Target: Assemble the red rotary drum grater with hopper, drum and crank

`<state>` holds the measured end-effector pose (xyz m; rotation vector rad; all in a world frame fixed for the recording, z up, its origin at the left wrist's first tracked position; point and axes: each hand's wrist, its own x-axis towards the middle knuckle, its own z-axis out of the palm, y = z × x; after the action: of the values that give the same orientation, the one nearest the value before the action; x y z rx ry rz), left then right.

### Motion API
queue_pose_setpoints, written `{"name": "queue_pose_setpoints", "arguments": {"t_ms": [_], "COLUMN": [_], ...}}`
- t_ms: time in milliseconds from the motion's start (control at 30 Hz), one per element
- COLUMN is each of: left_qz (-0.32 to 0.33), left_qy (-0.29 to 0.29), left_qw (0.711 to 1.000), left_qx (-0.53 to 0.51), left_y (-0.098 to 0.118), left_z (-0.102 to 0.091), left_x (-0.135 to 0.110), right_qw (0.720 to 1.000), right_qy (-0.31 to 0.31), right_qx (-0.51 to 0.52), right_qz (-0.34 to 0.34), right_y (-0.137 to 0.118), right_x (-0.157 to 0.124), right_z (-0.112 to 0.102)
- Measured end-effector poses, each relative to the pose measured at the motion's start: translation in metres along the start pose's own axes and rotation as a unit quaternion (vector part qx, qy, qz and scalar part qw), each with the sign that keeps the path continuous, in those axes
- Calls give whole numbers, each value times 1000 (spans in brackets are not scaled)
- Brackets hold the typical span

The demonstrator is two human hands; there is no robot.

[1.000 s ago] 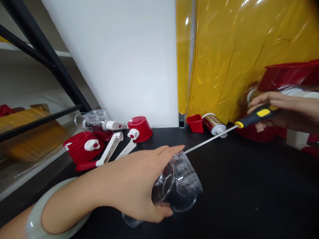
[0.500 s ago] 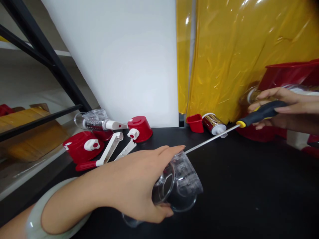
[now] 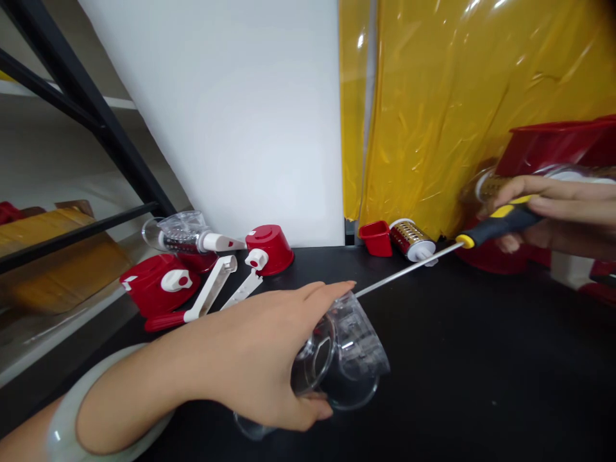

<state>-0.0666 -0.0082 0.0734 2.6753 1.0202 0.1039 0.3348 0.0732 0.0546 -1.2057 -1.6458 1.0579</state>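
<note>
My left hand (image 3: 260, 350) is wrapped round a clear plastic housing (image 3: 353, 359) and holds it down on the black table (image 3: 481, 372). A pale green bangle (image 3: 62, 423) sits on that wrist. My right hand (image 3: 558, 215) grips the black-and-yellow handle of a screwdriver (image 3: 500, 221). Its long metal shaft (image 3: 409, 269) runs down to the left, and the tip meets the top of the clear housing beside my left fingertip.
At the back left lie a red base (image 3: 156, 285), white crank handles (image 3: 212, 292), a clear drum part (image 3: 180, 232) and a red cap (image 3: 269, 247). A red cup (image 3: 376, 237) and a metal grater drum (image 3: 411, 239) stand by the yellow film (image 3: 457, 96). Red parts (image 3: 553, 144) sit behind my right hand.
My right fingers have shifted round the screwdriver handle, which has turned a little. My left hand and the clear housing have stayed put.
</note>
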Motion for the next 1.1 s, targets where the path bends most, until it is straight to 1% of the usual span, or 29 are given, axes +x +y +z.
{"name": "queue_pose_setpoints", "arguments": {"t_ms": [67, 100, 167, 233, 267, 333, 400, 500, 533, 600, 667, 700, 800, 867, 900, 967, 1033, 1100], "left_qz": [-1, -3, -7, -8, -8, -7, -7, -5, -6, -11, -13, -10, 1, 2, 2, 0, -2, -5], "left_qy": [0, 1, 2, 0, 0, 0, 2, -2, -3, -2, 1, 1, 4, 7, 9, 9, 6, 2], "left_qw": [1000, 1000, 1000, 1000, 1000, 1000, 1000, 1000, 1000, 1000, 1000, 1000, 1000, 1000, 1000, 1000, 1000, 1000], "left_qx": [3, 4, 5, 1, -1, -3, -1, 3, 3, 4, 2, 0, -8, -10, -10, -11, -12, -9], "left_y": [0, 0, 1, 1, 1, 1, 0, 0, 1, 1, 1, 1, 0, 0, 0, 0, 1, 1], "left_z": [0, 0, 0, 0, 0, 0, 0, 0, -1, -1, -1, -1, 0, 0, 0, 0, 0, 0], "left_x": [0, 0, -1, -1, -1, 0, 0, 0, -1, -1, -1, -1, -1, -1, -1, 0, 0, 0], "right_qw": [998, 998, 999, 998, 996, 998, 1000, 995, 995, 999, 999, 999, 1000, 998, 997, 998, 999, 998], "right_qy": [-13, -10, 8, 29, 36, 31, 4, -27, -25, -1, 25, 30, -5, -23, -22, -1, 25, 29], "right_qx": [-47, -53, -8, 61, 75, 53, -9, -91, -91, -39, 13, 19, -26, -64, -73, -42, 26, 54], "right_qz": [25, 36, 36, 16, 7, -10, -15, 14, 27, 36, 25, 15, 0, 13, 24, 38, 32, 18], "right_y": [0, 0, 0, 0, -1, -2, -4, -6, -6, -5, -5, -5, -5, -6, -7, -8, -8, -7], "right_x": [1, 2, 3, 3, 3, 1, 0, 2, 3, 3, 1, -1, -4, -2, -1, 1, 1, -1], "right_z": [1, 2, 2, 2, 1, 2, 4, 8, 8, 7, 5, 4, 5, 9, 11, 13, 12, 9]}}
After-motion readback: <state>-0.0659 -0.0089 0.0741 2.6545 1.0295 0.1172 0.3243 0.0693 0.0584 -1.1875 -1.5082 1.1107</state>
